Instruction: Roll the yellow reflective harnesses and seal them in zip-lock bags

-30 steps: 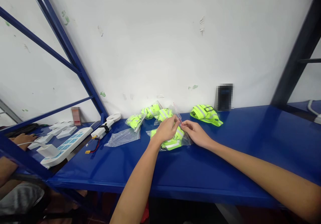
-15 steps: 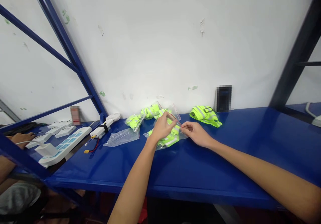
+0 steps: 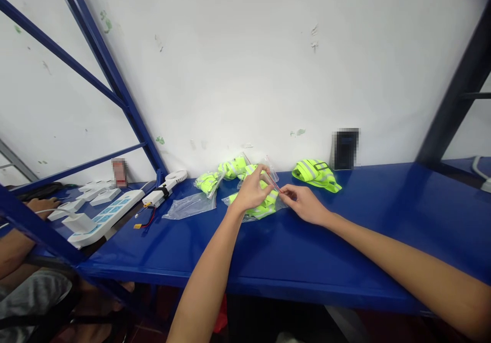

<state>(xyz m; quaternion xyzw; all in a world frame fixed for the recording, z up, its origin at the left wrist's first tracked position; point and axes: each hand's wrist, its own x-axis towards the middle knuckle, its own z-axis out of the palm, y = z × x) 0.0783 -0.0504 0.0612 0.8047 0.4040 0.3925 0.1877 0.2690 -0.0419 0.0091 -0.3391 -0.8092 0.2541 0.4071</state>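
Both my hands are on one clear zip bag (image 3: pixel 282 201) with a folded neon-yellow reflective vest (image 3: pixel 264 209) inside it. My left hand (image 3: pixel 251 189) pinches the bag's upper edge between thumb and fingers. At the edge's right end, my right hand (image 3: pixel 303 203) grips the bag with its fingertips. Behind my left hand lie two more bagged vests (image 3: pixel 208 183), partly overlapping with loose plastic. An unbagged folded vest (image 3: pixel 316 174) rests behind my right hand, against the wall side. A flat transparent bag (image 3: pixel 190 206) lies to the left.
On the left are a white fan (image 3: pixel 176 176), a battery pack with wires (image 3: pixel 155 195) and a power strip (image 3: pixel 109 219) with chargers. A blue frame post (image 3: pixel 115 77) rises there. Beyond it is another person's hand (image 3: pixel 42 206). A dark blurred object (image 3: pixel 345 150) leans on the wall.
The view has shifted slightly, so everything appears a little to the right. My right hand has moved closer along the bag's edge to my left hand, which keeps its hold.
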